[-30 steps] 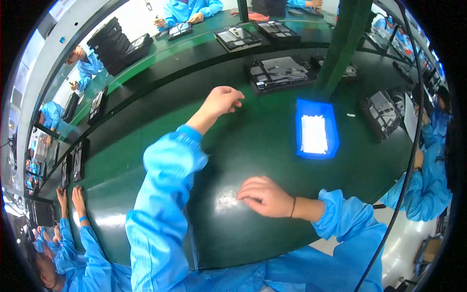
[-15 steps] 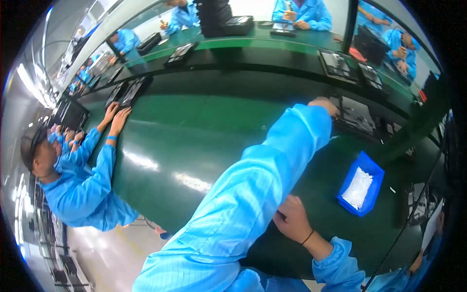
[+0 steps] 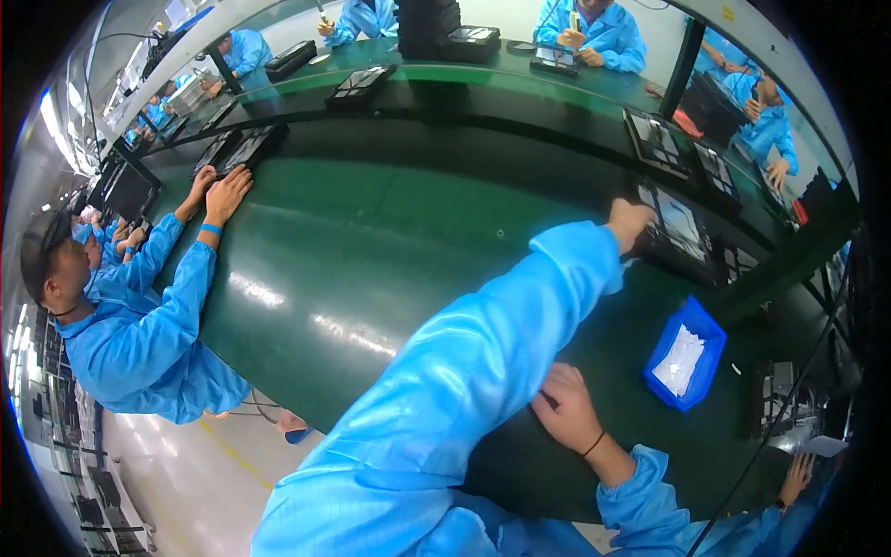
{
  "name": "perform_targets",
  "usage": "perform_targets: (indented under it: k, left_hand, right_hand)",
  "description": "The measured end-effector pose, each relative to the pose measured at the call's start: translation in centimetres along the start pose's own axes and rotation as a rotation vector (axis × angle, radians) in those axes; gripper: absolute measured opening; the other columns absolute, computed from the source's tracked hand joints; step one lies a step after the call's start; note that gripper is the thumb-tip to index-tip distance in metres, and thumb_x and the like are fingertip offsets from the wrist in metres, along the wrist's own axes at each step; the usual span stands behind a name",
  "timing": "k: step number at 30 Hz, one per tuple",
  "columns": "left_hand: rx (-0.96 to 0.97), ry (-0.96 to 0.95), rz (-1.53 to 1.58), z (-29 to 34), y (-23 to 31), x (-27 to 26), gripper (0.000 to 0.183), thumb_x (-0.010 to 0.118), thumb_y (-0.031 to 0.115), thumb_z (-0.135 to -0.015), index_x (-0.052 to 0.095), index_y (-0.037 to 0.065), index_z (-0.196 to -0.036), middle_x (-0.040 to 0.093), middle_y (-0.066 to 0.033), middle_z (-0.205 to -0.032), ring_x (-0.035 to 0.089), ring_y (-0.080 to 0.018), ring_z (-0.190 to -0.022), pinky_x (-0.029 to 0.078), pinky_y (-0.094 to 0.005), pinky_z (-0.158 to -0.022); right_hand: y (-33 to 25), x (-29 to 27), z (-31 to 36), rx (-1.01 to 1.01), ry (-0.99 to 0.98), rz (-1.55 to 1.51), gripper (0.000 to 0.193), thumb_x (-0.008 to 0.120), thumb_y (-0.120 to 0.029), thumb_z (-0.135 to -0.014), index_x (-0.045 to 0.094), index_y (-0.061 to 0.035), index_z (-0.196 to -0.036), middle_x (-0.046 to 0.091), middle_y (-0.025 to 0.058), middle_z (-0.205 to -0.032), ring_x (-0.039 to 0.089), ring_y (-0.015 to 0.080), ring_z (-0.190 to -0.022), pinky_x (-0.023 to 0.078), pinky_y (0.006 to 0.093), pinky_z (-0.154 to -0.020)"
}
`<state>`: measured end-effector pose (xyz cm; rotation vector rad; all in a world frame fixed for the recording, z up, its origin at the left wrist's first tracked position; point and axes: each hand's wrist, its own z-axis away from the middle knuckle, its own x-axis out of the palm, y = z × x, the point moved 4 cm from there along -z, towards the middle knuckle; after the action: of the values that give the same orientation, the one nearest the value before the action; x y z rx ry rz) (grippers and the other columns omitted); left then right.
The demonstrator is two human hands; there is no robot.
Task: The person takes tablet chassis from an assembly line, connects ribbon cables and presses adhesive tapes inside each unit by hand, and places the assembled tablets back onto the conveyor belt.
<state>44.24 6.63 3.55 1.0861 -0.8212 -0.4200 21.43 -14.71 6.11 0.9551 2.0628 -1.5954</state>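
Observation:
My left arm, in a blue sleeve, reaches across the green table toward the far right. At its end my left hand [image 3: 631, 223] has its fingers curled at the near left edge of a black tray [image 3: 682, 230] with dark, shiny flat pieces in it. Below that forearm, my right hand [image 3: 568, 408] lies low over the table near its front edge, with a thin dark band at the wrist. The blue sleeve covers its fingertips, so whether it holds anything is hidden.
A blue bin [image 3: 687, 355] of small white pieces stands to the right. More black trays [image 3: 659, 144] line the raised shelf beyond. A slanting dark post [image 3: 789, 265] rises at right. At left a co-worker [image 3: 139, 325] holds a tray. Other people sit across the bench.
The view has shifted slightly. My left hand stays at the tray's edge, and the reflections on the tray's contents look different. My right hand has hardly moved.

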Motion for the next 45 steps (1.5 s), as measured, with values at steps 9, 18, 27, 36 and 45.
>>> perform_targets:
  k: [9,18,27,36,45]
  left_hand:
    - [0.143,-0.018,0.168,11.7,12.9,-20.6,0.044,0.067,0.006,-0.079,0.051,-0.002,-0.118,0.063,-0.0162,-0.102,0.066,-0.0298,-0.089,0.055,-0.0447,-0.079]
    - [-0.322,-0.573,-0.173,17.8,9.4,-24.2,0.060,0.068,0.006,-0.081,0.046,-0.008,-0.135,0.066,-0.0175,-0.116,0.069,-0.0187,-0.094,0.057,-0.0313,-0.085]
    - [0.115,-0.628,-0.667,16.2,5.8,-18.9,0.036,0.065,0.018,-0.088,0.061,0.002,-0.120,0.068,-0.0091,-0.110,0.064,-0.0165,-0.100,0.049,-0.0302,-0.092]
    - [0.879,-0.238,-1.231,27.7,5.6,-18.3,0.018,0.076,0.024,-0.075,0.069,0.012,-0.085,0.061,-0.0104,-0.115,0.046,-0.0397,-0.121,0.031,-0.0517,-0.104]
    - [1.098,-0.395,-1.092,32.7,4.5,-16.4,0.018,0.080,0.019,-0.065,0.072,0.021,-0.081,0.062,-0.0040,-0.120,0.047,-0.0287,-0.120,0.033,-0.0437,-0.103]
  right_hand:
    - [-2.1,0.2,-0.2,-0.042,0.047,0.001,0.011,0.064,-0.007,-0.083,0.070,-0.0070,-0.092,0.069,0.0077,-0.095,0.063,0.0262,-0.097,0.046,0.0384,-0.085]
    - [-9.7,-3.1,3.1,-0.630,0.068,0.246,0.020,0.060,-0.008,-0.076,0.071,-0.0064,-0.092,0.070,0.0067,-0.094,0.068,0.0226,-0.085,0.054,0.0350,-0.072]
    - [-2.3,-2.7,0.7,0.124,0.428,0.055,0.019,0.060,-0.001,-0.084,0.067,0.0005,-0.101,0.067,0.0123,-0.110,0.058,0.0264,-0.111,0.042,0.0384,-0.099]
    - [-0.4,-1.0,1.4,0.289,0.477,-0.149,0.039,0.058,-0.002,-0.082,0.059,-0.0036,-0.121,0.052,0.0141,-0.136,0.044,0.0287,-0.130,0.032,0.0390,-0.110]
    - [-2.3,-3.0,0.0,0.177,0.373,0.173,0.025,0.062,-0.006,-0.081,0.068,-0.0079,-0.105,0.061,0.0101,-0.124,0.048,0.0312,-0.126,0.031,0.0435,-0.109]
